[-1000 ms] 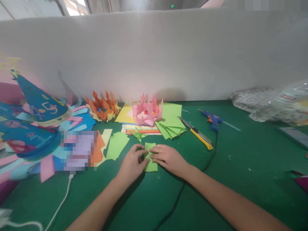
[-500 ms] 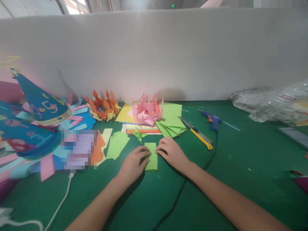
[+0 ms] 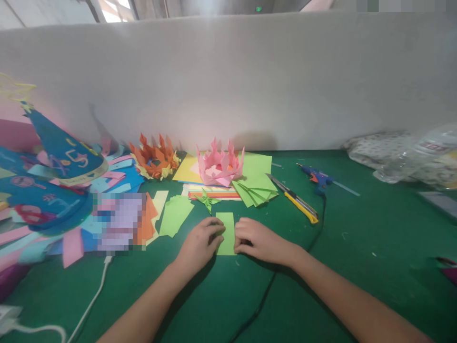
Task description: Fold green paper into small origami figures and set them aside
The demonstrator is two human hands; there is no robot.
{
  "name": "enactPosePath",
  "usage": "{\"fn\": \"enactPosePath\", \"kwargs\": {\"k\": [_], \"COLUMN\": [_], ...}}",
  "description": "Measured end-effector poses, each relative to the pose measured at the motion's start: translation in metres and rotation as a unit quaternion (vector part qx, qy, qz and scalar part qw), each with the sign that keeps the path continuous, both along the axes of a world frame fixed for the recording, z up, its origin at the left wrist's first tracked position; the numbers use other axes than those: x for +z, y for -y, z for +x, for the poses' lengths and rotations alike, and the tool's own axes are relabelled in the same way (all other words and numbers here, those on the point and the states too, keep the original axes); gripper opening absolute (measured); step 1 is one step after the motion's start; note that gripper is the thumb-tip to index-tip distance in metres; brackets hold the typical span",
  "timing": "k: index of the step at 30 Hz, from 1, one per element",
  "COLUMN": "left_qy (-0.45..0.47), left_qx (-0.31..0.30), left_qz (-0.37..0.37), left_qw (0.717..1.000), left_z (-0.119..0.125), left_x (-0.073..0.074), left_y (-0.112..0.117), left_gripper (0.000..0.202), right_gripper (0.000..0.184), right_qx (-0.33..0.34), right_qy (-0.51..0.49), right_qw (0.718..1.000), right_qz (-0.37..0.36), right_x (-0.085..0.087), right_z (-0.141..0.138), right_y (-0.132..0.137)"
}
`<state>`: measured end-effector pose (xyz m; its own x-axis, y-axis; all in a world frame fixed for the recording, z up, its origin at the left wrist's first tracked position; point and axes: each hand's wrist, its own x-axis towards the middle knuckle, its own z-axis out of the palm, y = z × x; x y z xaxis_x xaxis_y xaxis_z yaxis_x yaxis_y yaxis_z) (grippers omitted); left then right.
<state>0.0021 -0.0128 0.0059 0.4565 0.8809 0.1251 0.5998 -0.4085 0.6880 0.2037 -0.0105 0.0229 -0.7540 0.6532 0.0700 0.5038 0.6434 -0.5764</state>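
Observation:
A small folded rectangle of light green paper point(image 3: 227, 232) lies flat on the green table point(image 3: 357, 267), right in front of me. My left hand point(image 3: 200, 243) presses on its left edge with curled fingers. At the paper's right edge my right hand point(image 3: 256, 239) rests with its fingers bent and their tips on the sheet. Both hands hold the paper down against the table.
Behind the paper lie a green origami piece point(image 3: 207, 200), green sheets point(image 3: 255, 186), a coloured paper stack point(image 3: 213, 192), a pink paper crown point(image 3: 219, 166) and an orange crown point(image 3: 154, 157). A yellow utility knife point(image 3: 295, 200) and blue glue gun point(image 3: 320, 179) lie right. Blue paper hats point(image 3: 53, 176) crowd the left.
My right hand has slid from the middle of the green paper to its right edge, then down toward me. My left hand stays on the left edge.

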Motion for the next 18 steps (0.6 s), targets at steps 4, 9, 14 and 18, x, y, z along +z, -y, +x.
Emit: {"fn": "enactPosePath", "kwargs": {"k": [4,9,14,18], "left_qy": [-0.013,-0.019,-0.029,-0.027], "left_qx": [-0.002,-0.003,0.000,0.000], "left_qz": [-0.007,0.004,0.006,0.014], "left_qw": [1.000,1.000,1.000,1.000], "left_z": [-0.001,-0.002,-0.001,-0.002], "left_x": [-0.001,-0.003,-0.003,-0.003], "left_y": [0.001,0.001,0.002,0.003], "left_gripper": [0.021,0.022,0.022,0.023], "right_gripper": [0.013,0.017,0.016,0.017], "right_qx": [-0.062,-0.195,-0.236,-0.241], "right_qy": [-0.008,-0.010,-0.002,0.011], "right_qw": [0.998,0.979,0.967,0.962], "right_qz": [0.019,0.059,0.097,0.128], "right_x": [-0.007,-0.017,-0.022,-0.022], "right_z": [-0.003,-0.010,-0.014,-0.015], "right_y": [-0.003,-0.016,-0.025,-0.024]}}
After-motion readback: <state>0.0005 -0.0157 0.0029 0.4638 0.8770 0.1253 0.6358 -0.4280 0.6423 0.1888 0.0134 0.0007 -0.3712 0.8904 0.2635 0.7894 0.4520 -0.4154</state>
